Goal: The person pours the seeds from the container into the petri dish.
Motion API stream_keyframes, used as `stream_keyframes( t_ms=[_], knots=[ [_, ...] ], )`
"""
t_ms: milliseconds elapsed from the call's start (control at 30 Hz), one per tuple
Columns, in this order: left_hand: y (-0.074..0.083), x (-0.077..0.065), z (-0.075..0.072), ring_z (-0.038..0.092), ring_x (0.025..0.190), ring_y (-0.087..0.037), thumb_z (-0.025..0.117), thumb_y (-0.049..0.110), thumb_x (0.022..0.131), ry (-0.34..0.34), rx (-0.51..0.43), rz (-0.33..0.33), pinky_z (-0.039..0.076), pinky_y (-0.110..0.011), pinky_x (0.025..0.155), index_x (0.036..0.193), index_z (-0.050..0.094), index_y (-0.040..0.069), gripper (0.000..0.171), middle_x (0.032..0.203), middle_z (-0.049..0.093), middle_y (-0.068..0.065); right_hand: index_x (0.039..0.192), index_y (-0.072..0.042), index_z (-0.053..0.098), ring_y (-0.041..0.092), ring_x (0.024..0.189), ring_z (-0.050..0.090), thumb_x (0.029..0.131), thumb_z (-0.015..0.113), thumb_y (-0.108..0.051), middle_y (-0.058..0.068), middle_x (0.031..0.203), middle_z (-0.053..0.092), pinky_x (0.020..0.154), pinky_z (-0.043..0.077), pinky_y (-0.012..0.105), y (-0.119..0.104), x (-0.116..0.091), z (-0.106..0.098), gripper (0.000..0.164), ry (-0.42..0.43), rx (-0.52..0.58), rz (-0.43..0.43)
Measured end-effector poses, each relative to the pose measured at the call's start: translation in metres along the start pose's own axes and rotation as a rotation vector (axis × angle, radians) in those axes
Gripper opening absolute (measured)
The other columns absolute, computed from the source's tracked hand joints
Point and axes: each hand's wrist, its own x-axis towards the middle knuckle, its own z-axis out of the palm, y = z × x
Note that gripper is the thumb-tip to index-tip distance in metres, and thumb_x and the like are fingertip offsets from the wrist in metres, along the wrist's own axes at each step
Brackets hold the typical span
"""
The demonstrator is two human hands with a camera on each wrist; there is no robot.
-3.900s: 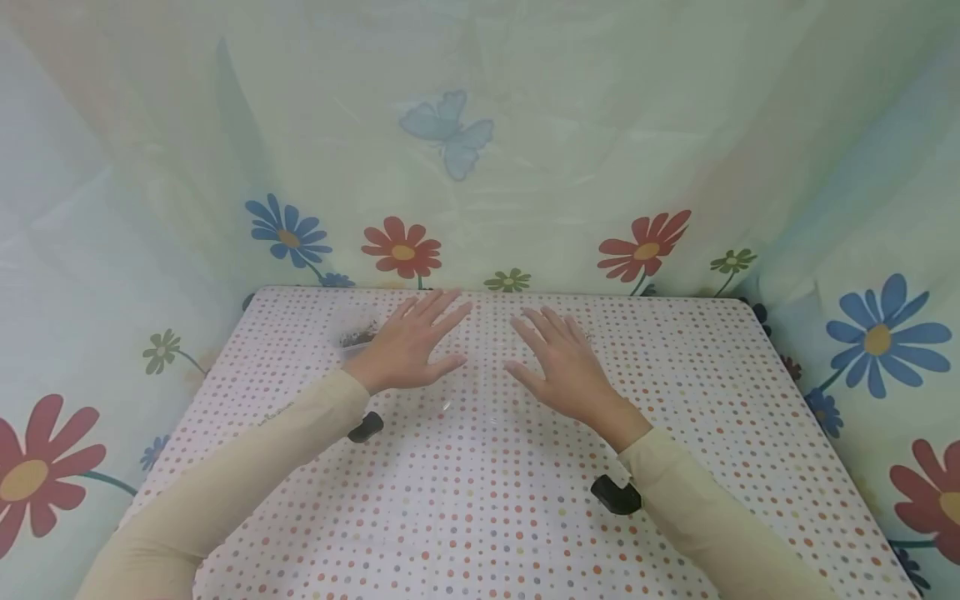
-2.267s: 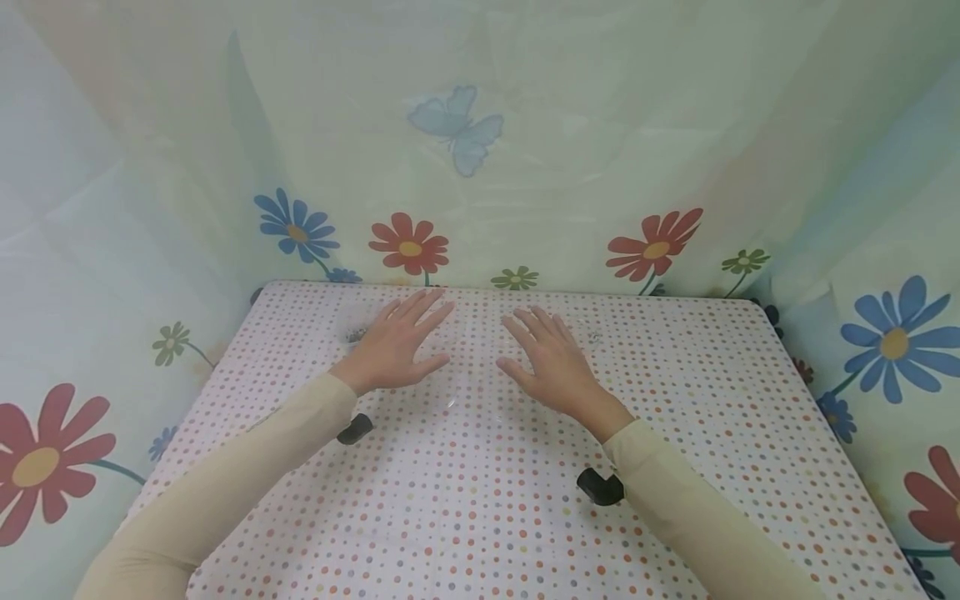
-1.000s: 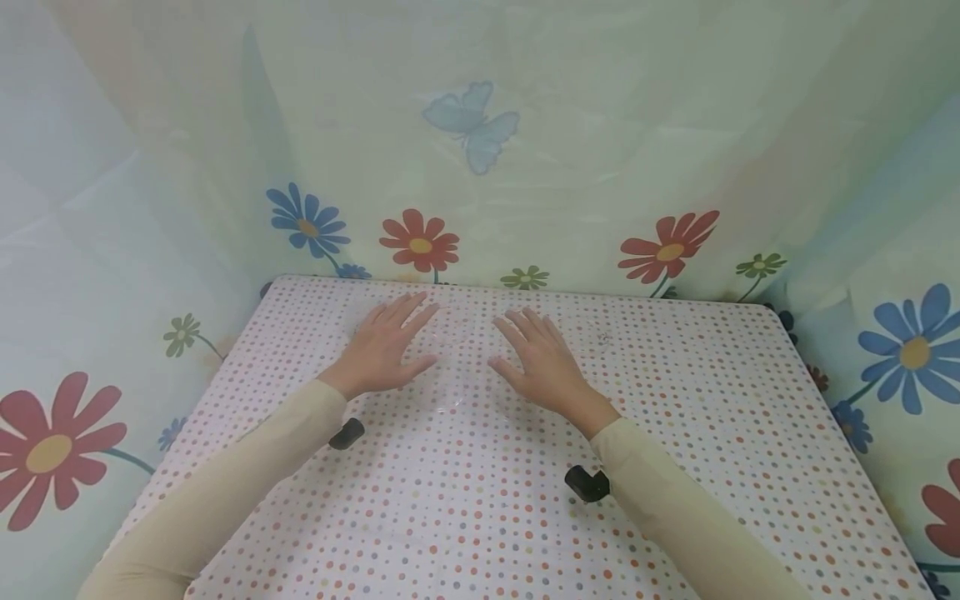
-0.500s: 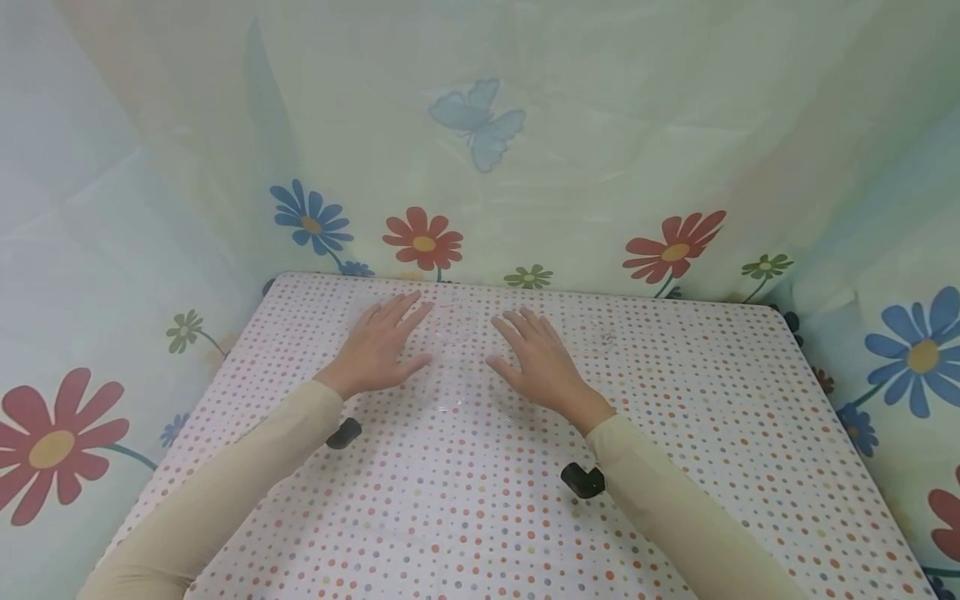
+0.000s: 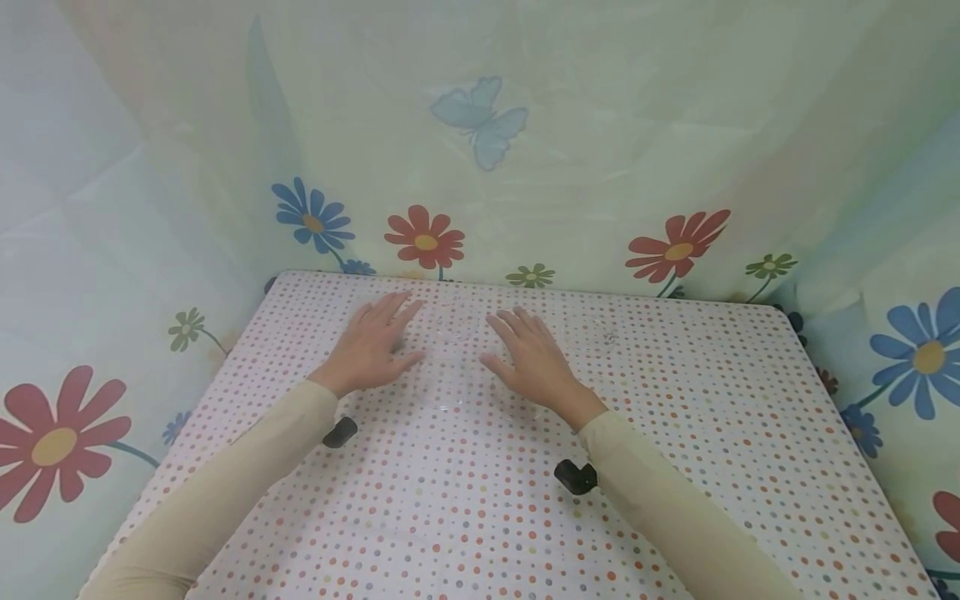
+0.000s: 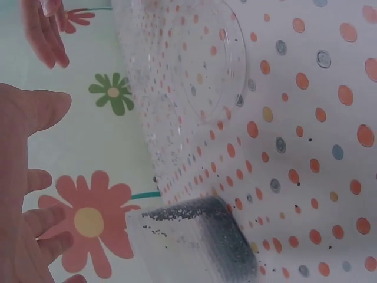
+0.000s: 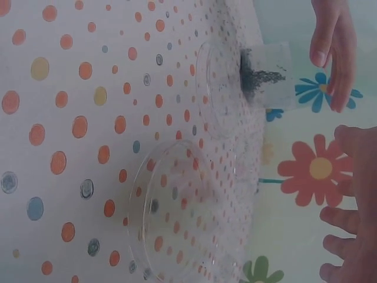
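Observation:
My left hand (image 5: 371, 346) hovers palm down over the table's left half, fingers straight and spread, holding nothing. The right hand (image 5: 532, 358) is held the same way on the other side, thumb toward the left one. Below the left hand stands a clear plastic tub (image 6: 177, 247) with dark fine grains inside; from the head it is hidden. Clear shallow round dishes lie flat between and under the hands: one dish (image 7: 177, 206) nearest the right hand, another dish (image 7: 218, 88) beside the tub. Farther back a clear dish (image 5: 610, 337) carries small specks.
The table (image 5: 420, 517) wears a white cloth with coloured dots. A flowered curtain (image 5: 600, 125) hangs behind and at both sides. Black wrist-camera mounts, the left mount (image 5: 341, 433) and the right mount (image 5: 576, 477), hang under the sleeves. Tiny dark crumbs (image 6: 297, 207) dot the cloth.
Both hands have drifted slightly left, the left one more, widening the gap between them. The tub, partly visible at first, is now covered by the left hand. The head view has shifted slightly.

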Motion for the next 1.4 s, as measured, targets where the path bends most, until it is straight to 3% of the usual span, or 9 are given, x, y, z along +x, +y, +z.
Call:
stream_keyframes(
  t_ms=[467,1400],
  knots=[
    [-0.011,-0.005,0.001,0.02,0.14,-0.028,0.055,0.049,0.084,0.018,-0.063,-0.063,0.017,-0.056,0.112,0.145,0.025,0.02,0.074,0.153,0.02,-0.006,0.141,-0.015,0.032,0.032,0.138,0.022,0.09,0.048,-0.046,0.01,0.146,0.034,0.114,0.017,0.051,-0.002,0.008,0.004,0.062,0.01,-0.011,-0.021],
    [-0.035,-0.015,0.011,0.019,0.14,-0.028,0.054,0.05,0.085,0.04,-0.103,-0.149,0.019,-0.054,0.112,0.146,0.021,0.022,0.075,0.152,0.021,-0.006,0.141,-0.016,0.032,0.029,0.14,0.019,0.091,0.047,-0.046,0.009,0.147,0.033,0.115,0.017,0.049,-0.005,0.017,0.012,0.061,-0.015,0.009,-0.011]
  ],
)
